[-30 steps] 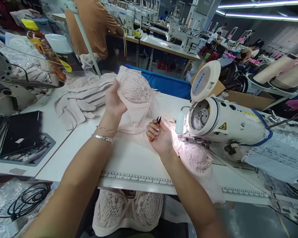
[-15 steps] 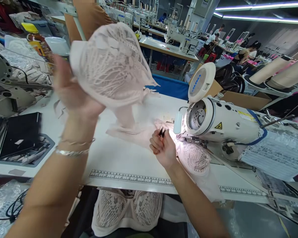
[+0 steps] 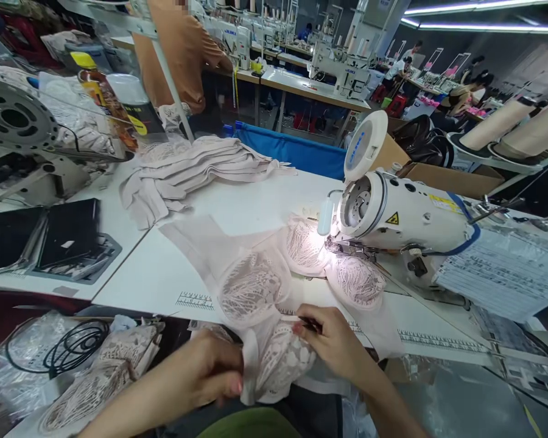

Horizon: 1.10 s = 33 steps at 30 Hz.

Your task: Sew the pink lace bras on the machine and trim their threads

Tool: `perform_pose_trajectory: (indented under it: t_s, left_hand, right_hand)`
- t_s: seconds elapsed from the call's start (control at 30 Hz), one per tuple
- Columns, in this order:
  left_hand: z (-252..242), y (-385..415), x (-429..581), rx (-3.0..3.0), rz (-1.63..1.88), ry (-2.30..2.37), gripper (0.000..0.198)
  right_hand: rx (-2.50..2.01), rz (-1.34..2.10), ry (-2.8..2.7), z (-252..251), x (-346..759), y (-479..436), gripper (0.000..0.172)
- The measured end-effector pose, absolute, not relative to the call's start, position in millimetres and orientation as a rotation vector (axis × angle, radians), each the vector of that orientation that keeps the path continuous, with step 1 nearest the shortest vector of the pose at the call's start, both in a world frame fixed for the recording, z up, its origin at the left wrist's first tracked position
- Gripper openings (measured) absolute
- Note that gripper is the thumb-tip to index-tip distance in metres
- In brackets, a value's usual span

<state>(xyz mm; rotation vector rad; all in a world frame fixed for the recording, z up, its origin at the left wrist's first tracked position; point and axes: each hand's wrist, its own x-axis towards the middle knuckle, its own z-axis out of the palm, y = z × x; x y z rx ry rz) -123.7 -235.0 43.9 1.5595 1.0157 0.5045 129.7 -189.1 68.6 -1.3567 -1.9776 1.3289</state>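
A pale pink lace bra (image 3: 254,286) lies over the table's front edge, one cup on the tabletop and the other tipped toward my lap. My left hand (image 3: 212,368) has its fingers curled on the band at the near cup's left side. On the other side, my right hand (image 3: 333,340) pinches the edge near the middle of the bra. A small dark pointed tool (image 3: 311,324) is tucked in that right hand, its kind mostly hidden by the fingers. Another lace bra (image 3: 357,283) lies under the lit needle area of the white sewing machine (image 3: 411,207).
Stacked pale fabric pieces (image 3: 201,167) lie at the back left. A black tray (image 3: 70,234), a second machine (image 3: 18,134) and bottles (image 3: 105,100) stand left. More lace pieces (image 3: 105,371) and a coiled cable (image 3: 75,347) sit below the table edge. A person (image 3: 168,55) sits beyond.
My left hand has come down from high on the left, where it held up lace cups, to the table's front edge. My right hand has moved from beside the needle toward me, onto the bra.
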Motion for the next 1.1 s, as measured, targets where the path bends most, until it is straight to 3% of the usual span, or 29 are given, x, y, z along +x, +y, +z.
perform_pose_trajectory:
  t_s: [0.13,0.2,0.3,0.5,0.67,0.83,1.1]
  left_hand:
    - [66.7,-206.5,-112.3,2.095,0.719,1.114,0.031]
    - [78.6,-190.5,-98.8,2.377,0.619,0.846,0.033]
    - [94.1,-172.1,-88.3,2.444,0.491,0.447,0.016]
    - [97.5,-166.4,-106.8,1.738,0.425,0.295,0.021]
    - [58.1,-184.5,-105.3,1.161,0.536,0.604,0.036]
    - [28.7,-203.4,-84.0,0.564,0.731,0.579,0.046]
    - [24.0,-216.7,-64.0,0.254,0.825,0.478,0.053]
  right_hand:
    - [-1.405,0.978,-2.045,65.8,136.7,-217.6,0.018]
    - [-1.275,0.941,-2.112,67.8,141.3,-228.2,0.018]
    - [-1.068,1.054,-2.191,77.1,154.8,-239.4,0.023]
    - [-0.996,1.25,-2.12,91.6,185.5,-244.0,0.046]
    - [-0.946,1.538,-1.873,76.2,193.5,-231.5,0.045]
    - [-0.86,1.827,-1.37,47.2,189.9,-226.0,0.052]
    - [-0.778,1.9,-0.946,23.0,176.5,-236.3,0.065]
